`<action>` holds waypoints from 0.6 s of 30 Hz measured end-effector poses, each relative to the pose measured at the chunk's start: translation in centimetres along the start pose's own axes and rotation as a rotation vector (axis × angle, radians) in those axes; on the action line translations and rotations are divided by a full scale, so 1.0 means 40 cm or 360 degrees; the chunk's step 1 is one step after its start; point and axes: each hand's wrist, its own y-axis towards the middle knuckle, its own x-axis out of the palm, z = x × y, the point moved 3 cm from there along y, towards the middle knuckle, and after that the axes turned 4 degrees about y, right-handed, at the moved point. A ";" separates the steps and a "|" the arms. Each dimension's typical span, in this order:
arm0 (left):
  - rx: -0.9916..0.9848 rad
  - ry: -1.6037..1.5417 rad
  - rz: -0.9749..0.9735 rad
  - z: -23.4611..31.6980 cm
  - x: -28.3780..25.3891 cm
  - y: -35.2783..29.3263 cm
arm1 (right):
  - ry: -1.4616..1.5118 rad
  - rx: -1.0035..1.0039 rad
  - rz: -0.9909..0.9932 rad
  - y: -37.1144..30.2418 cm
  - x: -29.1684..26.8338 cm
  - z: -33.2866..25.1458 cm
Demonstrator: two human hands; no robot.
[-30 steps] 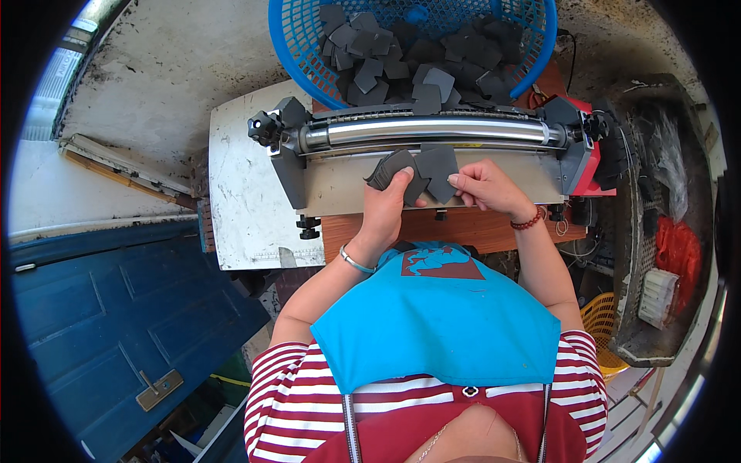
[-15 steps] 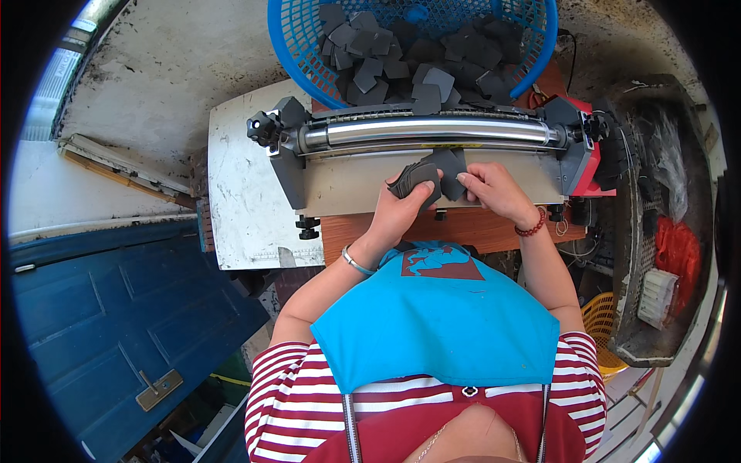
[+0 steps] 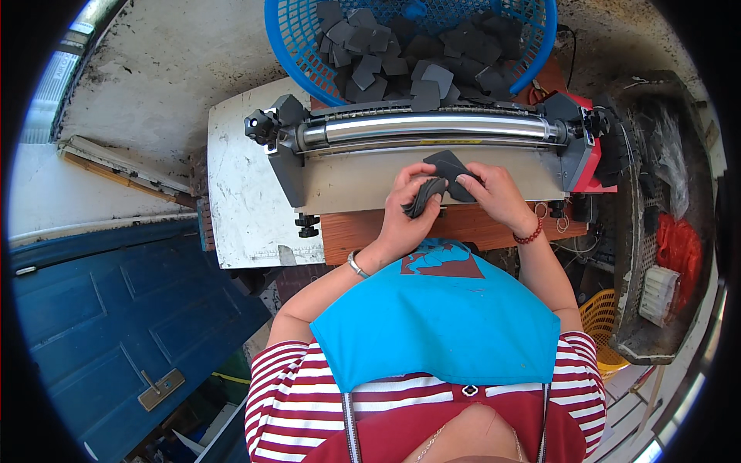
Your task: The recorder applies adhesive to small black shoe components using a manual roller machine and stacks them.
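Observation:
My left hand (image 3: pixel 411 207) is wrapped round a stack of dark grey flat pieces (image 3: pixel 425 197), held on edge and slightly fanned. Between thumb and fingers of my right hand (image 3: pixel 494 193) are a couple of loose dark grey flat pieces (image 3: pixel 450 167) that overlap each other. Their lower edges meet or nearly meet the stack. Both hands are over the front part of the pale metal feed plate (image 3: pixel 355 181) of a roller machine. Behind them lies its shiny steel roller (image 3: pixel 432 131). The material of the pieces cannot be made out.
A blue plastic basket (image 3: pixel 287 58) heaped with similar grey pieces (image 3: pixel 432 73) stands behind the machine. Black knobs (image 3: pixel 262 127) stick out at the roller's ends. On the right are a dark trough (image 3: pixel 637 309) with a red bag (image 3: pixel 678 258) and a yellow basket (image 3: pixel 598 316).
My left hand has turned the stack more on edge, and its fingers now reach forward around it. My right hand has brought the loose pieces slightly lower, against or near the stack.

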 end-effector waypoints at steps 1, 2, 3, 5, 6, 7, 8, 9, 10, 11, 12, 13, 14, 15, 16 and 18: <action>-0.0002 0.0000 0.0001 -0.003 -0.005 0.001 | 0.0185 0.0141 -0.0040 -0.005 -0.001 -0.002; 0.0075 0.0076 0.0010 -0.005 -0.011 0.006 | 0.0370 0.0283 -0.0080 -0.009 0.001 -0.001; 0.0152 0.0151 0.0019 -0.004 -0.014 0.008 | 0.0371 0.0283 -0.0082 -0.011 0.000 -0.001; 0.0080 0.0141 -0.0025 -0.007 -0.010 0.010 | 0.0721 0.0474 -0.0143 -0.019 0.002 0.009; 0.0009 0.0131 -0.0068 -0.010 -0.007 0.011 | 0.0721 0.0475 -0.0140 -0.021 0.003 0.007; 0.0010 0.0131 -0.0068 -0.011 -0.007 0.011 | 0.0807 0.0480 -0.0147 -0.022 0.005 0.005; -0.0166 0.0008 -0.0061 -0.020 -0.007 0.011 | 0.0892 0.0485 -0.0153 -0.023 0.007 0.003; -0.0342 -0.0116 -0.0054 -0.028 -0.007 0.009 | 0.0892 0.0484 -0.0152 -0.023 0.009 0.008; -0.0341 -0.0115 -0.0056 -0.019 -0.008 0.011 | 0.0920 0.0463 -0.0116 -0.024 0.013 0.015; -0.0447 -0.0236 -0.0076 -0.006 -0.007 0.013 | 0.0948 0.0442 -0.0080 -0.026 0.014 0.019; -0.0552 -0.0356 -0.0095 -0.002 -0.006 0.013 | 0.0949 0.0442 -0.0078 -0.030 0.011 0.019; -0.0551 -0.0356 -0.0094 -0.005 -0.009 0.012 | 0.1082 0.0563 -0.0091 -0.036 0.009 0.019; -0.0361 -0.0205 -0.0094 -0.004 -0.014 0.013 | 0.1215 0.0685 -0.0104 -0.041 0.008 0.021; -0.0171 -0.0055 -0.0094 0.001 -0.019 0.014 | 0.1215 0.0684 -0.0105 -0.043 0.007 0.025; -0.0169 -0.0056 -0.0097 0.004 -0.020 0.014 | 0.1333 0.0750 -0.0037 -0.049 0.006 0.034; -0.0158 -0.0148 -0.0093 0.014 -0.023 0.015 | 0.1449 0.0816 0.0036 -0.053 0.004 0.040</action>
